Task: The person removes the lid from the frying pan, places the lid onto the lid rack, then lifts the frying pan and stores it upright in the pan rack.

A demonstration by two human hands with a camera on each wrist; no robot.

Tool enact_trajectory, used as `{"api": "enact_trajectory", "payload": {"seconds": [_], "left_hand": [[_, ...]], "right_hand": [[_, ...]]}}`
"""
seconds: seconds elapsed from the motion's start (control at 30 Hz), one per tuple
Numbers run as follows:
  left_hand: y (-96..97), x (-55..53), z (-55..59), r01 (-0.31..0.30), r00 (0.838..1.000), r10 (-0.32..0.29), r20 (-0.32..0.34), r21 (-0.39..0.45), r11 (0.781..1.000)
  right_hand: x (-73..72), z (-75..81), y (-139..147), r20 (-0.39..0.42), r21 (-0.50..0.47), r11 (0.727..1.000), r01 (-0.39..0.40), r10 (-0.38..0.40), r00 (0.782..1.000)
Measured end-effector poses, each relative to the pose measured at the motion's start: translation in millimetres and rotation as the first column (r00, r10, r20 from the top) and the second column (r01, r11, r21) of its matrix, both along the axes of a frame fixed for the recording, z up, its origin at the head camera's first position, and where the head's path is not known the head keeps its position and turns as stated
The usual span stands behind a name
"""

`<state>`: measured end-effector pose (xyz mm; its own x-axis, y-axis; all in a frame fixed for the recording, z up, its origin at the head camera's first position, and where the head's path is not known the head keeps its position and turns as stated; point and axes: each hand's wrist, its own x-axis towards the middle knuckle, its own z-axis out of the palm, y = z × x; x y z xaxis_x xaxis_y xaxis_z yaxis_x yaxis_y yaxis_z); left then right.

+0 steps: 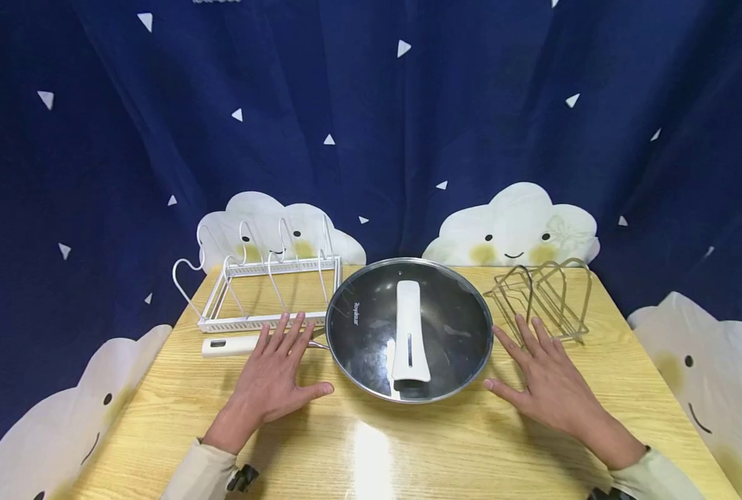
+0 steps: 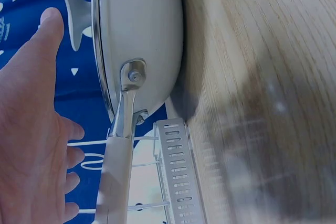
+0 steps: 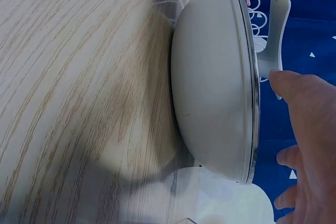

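Note:
In the head view a pan (image 2: 144, 30) with a cream body sits mid-table under a dark glass lid (image 1: 371, 333). A long white lid handle (image 1: 408, 326) stands on top of the glass. The pan's cream handle (image 1: 227, 346) points left. My left hand (image 1: 277, 378) is spread above that handle, fingers straight, and the left wrist view shows a gap between them. To the right of the pan, my right hand (image 1: 548, 382) is also spread with fingers straight, near the lid's rim, holding nothing.
A white rack (image 1: 264, 323) with several wire loops stands at the table's back left. A smaller gold wire rack (image 1: 561, 312) is at the back right, just beyond the right hand's fingertips. Behind the wooden table (image 1: 321, 451) hangs a blue curtain (image 1: 371, 90).

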<state>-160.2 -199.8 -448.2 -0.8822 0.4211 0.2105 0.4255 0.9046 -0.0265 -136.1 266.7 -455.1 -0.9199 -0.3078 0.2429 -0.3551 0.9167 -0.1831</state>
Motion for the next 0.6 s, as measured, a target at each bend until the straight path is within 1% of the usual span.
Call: {"api": "enact_trajectory", "payload": {"seconds": [0.1,0.3,0.43,0.6], "left_hand": [[0.1,-0.9,-0.1,0.0,1.0,0.0,0.004,-0.004,1.0],[-0.4,-1.0,3.2,0.005,1.0,-0.005,0.005,-0.012,1.0],[-0.5,-1.3,6.5,0.014,1.0,-0.014,0.008,0.005,1.0],[0.1,-4.1,11.3,0.028,1.0,-0.028,0.004,0.001,1.0]], "right_hand": [[0.0,-0.1,0.4,-0.002,-0.003,1.0,-0.001,0.001,1.0],[0.1,2.2,0.6,0.001,-0.017,1.0,0.0,0.0,1.0],[0.3,5.8,0.7,0.004,-0.014,1.0,-0.005,0.005,1.0],[-1.4,12.2,1.0,-0.018,-0.011,0.999,-0.031,0.031,0.999]]}}
